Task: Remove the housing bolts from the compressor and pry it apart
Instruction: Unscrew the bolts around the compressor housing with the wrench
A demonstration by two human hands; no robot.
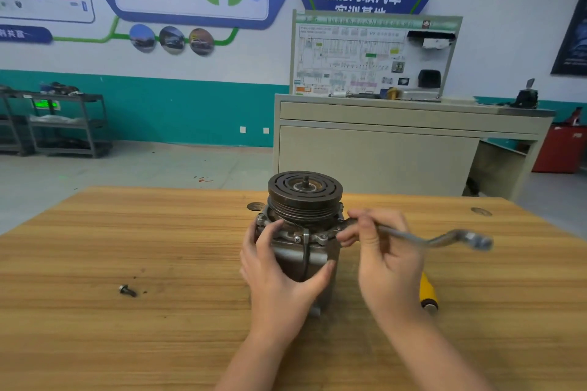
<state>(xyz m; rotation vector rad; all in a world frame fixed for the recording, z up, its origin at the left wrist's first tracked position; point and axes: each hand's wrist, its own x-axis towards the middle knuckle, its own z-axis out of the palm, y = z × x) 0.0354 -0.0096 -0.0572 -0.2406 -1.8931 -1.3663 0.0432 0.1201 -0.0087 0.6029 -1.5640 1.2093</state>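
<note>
Bolt-loosening looks to be the step in hand; the grey metal compressor (298,241), topped by a dark grooved pulley (305,197), stands upright near the middle of the pale wooden table (127,232); the left hand (279,270) grips its body, fingers curled round the left side and thumb across the near face, steadying it; the right hand (378,251) pinches the shaft of a bent silver socket wrench (438,238), whose working end sits at the flange on the compressor's right side, though whether it is seated on a bolt head is hidden by the fingers; one small dark bolt (127,290) lies loose on the table well to the left, so at least one seems to be out; a yellow-handled tool (428,292) lies just right of the right wrist; the next move likely calls for turning the wrench while the left hand resists the twist, then working round the remaining flange bolts before any prying.
</note>
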